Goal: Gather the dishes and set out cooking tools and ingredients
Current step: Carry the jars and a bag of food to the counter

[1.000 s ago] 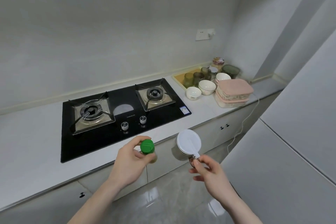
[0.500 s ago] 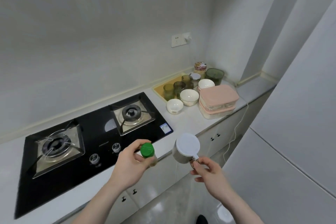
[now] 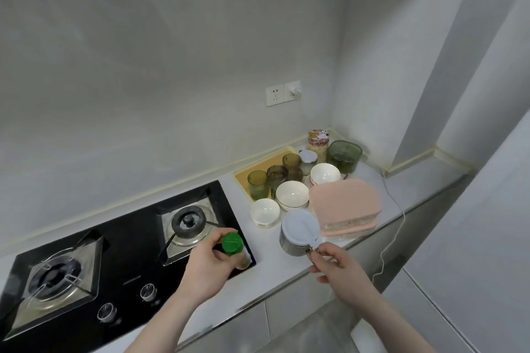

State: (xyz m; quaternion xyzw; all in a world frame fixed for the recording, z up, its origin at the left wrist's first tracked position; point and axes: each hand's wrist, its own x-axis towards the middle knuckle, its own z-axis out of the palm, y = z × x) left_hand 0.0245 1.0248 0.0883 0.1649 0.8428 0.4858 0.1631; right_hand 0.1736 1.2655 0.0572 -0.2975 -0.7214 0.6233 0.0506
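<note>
My left hand (image 3: 205,268) grips a small bottle with a green cap (image 3: 232,243), held above the front right corner of the black gas hob (image 3: 120,264). My right hand (image 3: 339,266) pinches the handle of a steel pot with a white lid (image 3: 299,231), which hangs over the white counter (image 3: 269,275). Behind the pot stand white bowls (image 3: 292,194), green glasses (image 3: 257,184) on a yellow tray (image 3: 262,165) and a pink-lidded container (image 3: 344,205).
A jar (image 3: 317,142) and a green glass box (image 3: 344,155) sit in the far corner. A white cable (image 3: 397,209) runs from the wall socket (image 3: 292,91) over the counter edge. Cabinet fronts (image 3: 249,329) lie below; a grey wall rises on the right.
The view has swung left to right and closer to the counter. Both hands, holding the bottle and the pot, have moved forward from over the floor to above the hob and counter.
</note>
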